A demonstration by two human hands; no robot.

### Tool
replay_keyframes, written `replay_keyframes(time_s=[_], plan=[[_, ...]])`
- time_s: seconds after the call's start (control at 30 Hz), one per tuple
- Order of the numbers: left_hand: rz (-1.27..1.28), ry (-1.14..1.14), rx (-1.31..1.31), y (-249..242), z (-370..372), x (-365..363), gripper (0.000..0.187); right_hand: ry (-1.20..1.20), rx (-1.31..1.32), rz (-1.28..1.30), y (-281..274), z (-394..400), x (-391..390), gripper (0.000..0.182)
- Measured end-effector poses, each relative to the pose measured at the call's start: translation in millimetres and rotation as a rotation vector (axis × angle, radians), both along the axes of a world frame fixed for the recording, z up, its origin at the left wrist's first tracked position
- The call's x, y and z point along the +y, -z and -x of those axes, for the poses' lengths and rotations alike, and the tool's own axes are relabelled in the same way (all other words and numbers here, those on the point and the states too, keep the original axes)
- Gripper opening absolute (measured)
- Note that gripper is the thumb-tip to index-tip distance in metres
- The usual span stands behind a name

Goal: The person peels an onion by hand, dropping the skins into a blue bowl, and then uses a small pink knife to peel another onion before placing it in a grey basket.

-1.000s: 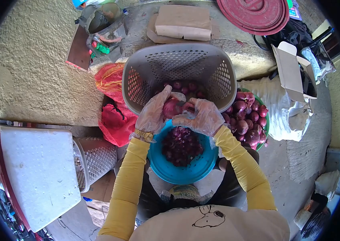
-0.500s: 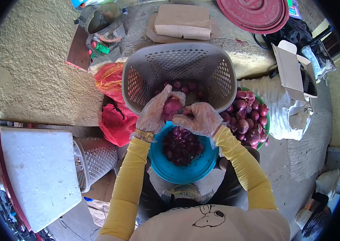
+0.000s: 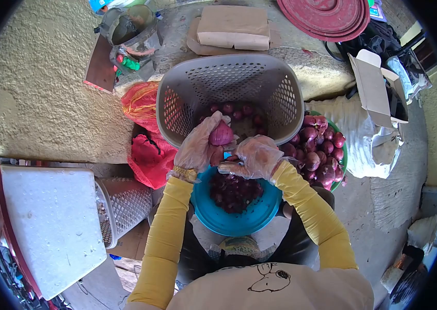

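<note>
Clock positions are read from the held onion, with 12 o'clock at the top of the head view. The gloved fingers of the left hand (image 3: 197, 144) are curled around one peeled-looking purple onion (image 3: 221, 133), gripping it at the near rim of the grey-brown perforated basket (image 3: 228, 77). The right hand (image 3: 259, 157), also gloved, is at 4 o'clock; its fingers are bent and point toward the left hand. Whether its fingertips pinch anything cannot be told. A gold-coloured band (image 3: 185, 173) encircles the left wrist. The basket is at 12 o'clock and contains loose onions (image 3: 248, 110). The blue basin (image 3: 228, 225) is at 6 o'clock, below the hands, and contains a dark red heap (image 3: 234, 194). The green-rimmed container (image 3: 343, 168), loaded with red onions (image 3: 312, 161), is at 4 o'clock, beyond the right hand. A white sack (image 3: 378, 134) is at 3 o'clock; a red mesh bag (image 3: 148, 160) is at 8 o'clock. Farther outward, a white panel (image 3: 53, 222) is at 8 o'clock, a red round lid (image 3: 327, 15) at 1 o'clock.
</note>
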State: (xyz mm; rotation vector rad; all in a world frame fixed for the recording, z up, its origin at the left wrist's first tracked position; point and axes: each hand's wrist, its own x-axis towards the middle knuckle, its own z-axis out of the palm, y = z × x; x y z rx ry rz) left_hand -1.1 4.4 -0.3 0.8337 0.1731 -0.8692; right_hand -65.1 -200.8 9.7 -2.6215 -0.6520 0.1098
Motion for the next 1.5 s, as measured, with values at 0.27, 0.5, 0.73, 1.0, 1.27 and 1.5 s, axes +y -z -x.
replay_keyframes(time_s=[0.27,0.5,0.73,1.0,1.27,1.5], plan=[[0.064,-0.024,-0.097,-1.2,-2.1,-4.9,0.047,-0.004,0.029,0.149,-7.3,-0.9,-0.2,0.073],[0.163,-0.133,0.052,-26.5,4.3,-11.6,0.047,0.223,-0.005,0.063,-23.7,-3.3,-3.3,0.082],[0.199,-0.126,0.088,0.2,-1.6,-10.4,0.045,0.318,-0.027,-0.059,-18.6,-5.2,-9.5,0.077],[0.091,-0.021,-0.027,-12.4,3.8,-15.4,0.044,0.304,0.103,-0.153,-9.9,-11.0,-17.1,0.066],[-0.168,0.07,-0.184,-4.8,4.1,-13.7,0.055,0.307,0.171,-0.285,-7.5,-8.2,-19.7,0.057],[-0.863,0.143,-1.6,22.9,12.4,6.9,0.086,0.267,0.087,-0.142,-19.1,-7.2,-19.2,0.072]])
